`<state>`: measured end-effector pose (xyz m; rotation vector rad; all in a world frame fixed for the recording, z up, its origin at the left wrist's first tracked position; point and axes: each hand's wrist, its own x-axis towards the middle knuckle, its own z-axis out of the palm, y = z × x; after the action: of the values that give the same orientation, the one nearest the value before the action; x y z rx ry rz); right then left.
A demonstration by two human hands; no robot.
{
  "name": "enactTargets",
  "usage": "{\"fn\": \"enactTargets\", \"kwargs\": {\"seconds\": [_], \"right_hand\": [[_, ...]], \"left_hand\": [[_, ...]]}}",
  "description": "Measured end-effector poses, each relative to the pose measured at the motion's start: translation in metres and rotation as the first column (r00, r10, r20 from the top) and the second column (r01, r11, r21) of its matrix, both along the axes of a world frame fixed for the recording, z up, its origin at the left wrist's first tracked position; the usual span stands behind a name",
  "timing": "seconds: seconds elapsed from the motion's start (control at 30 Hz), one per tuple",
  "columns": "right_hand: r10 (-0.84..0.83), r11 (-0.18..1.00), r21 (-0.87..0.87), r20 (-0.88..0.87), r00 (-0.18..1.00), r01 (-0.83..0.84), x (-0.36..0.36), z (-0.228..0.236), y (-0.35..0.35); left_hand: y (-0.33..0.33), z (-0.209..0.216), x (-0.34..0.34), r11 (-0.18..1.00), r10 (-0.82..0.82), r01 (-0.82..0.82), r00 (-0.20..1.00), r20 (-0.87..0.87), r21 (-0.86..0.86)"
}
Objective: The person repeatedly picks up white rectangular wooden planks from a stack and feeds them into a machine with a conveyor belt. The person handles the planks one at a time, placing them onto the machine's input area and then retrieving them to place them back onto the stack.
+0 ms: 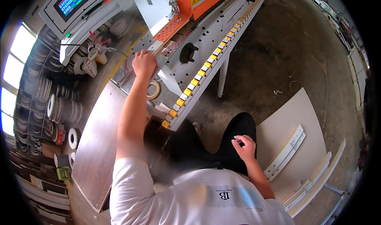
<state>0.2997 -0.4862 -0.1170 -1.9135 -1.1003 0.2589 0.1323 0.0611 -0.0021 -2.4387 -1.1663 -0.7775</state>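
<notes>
- Left hand (pixel 143 63) stretched out to the edge-banding machine (pixel 186 38), resting on a grey metal plate (pixel 156 54) at the machine's infeed end, just below the orange perforated plate (pixel 171 26).
- Left fingers curled down over that grey plate, pressed together; cannot tell whether anything is pinched under them.
- Right hand (pixel 244 145) well apart from the machine, lying on the black-trousered thigh (pixel 234 141).
- Right fingers (pixel 239 138) bent inward, tips close together; too small to tell whether anything is held.
- Row of yellow and white track pads (pixel 206 66) running diagonally along the machine's near edge, right of the left hand.
- Roll of edge tape (pixel 154 90) just below the left hand, against the machine body.
- Control panel with lit screen (pixel 75 1) up and left of the machine.
- Rack of tape rolls (pixel 51 102) far left of the machine.
- Pale board (pixel 97 145) leaning at the machine's left side, under the left forearm.
- Stack of white panels (pixel 293 145) on the floor right of the machine, beside the right hand.
</notes>
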Motion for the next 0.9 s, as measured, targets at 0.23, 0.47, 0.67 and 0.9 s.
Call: {"fn": "enactTargets", "kwargs": {"seconds": [0.23,0.47,0.67,0.9], "right_hand": [[-0.009,0.999,0.039,-0.036,0.999,0.010,-0.001,-0.001,0.000],[-0.039,0.995,0.092,-0.014,0.999,0.041,-0.007,-0.004,-0.011],[-0.045,0.989,0.141,-0.034,0.998,0.049,-0.006,-0.008,-0.007],[-0.050,0.993,0.111,0.069,0.996,0.042,-0.005,0.001,-0.008]], "left_hand": [[0.005,-0.011,0.004,0.999,0.031,-0.031,0.999,0.030,0.014],[-0.006,-0.003,0.007,0.997,0.079,-0.079,0.997,0.016,0.005],[-0.011,-0.006,-0.009,0.997,0.074,-0.074,0.996,0.054,-0.012],[0.014,-0.027,-0.027,0.989,0.029,-0.050,0.988,-0.150,-0.136]]}}
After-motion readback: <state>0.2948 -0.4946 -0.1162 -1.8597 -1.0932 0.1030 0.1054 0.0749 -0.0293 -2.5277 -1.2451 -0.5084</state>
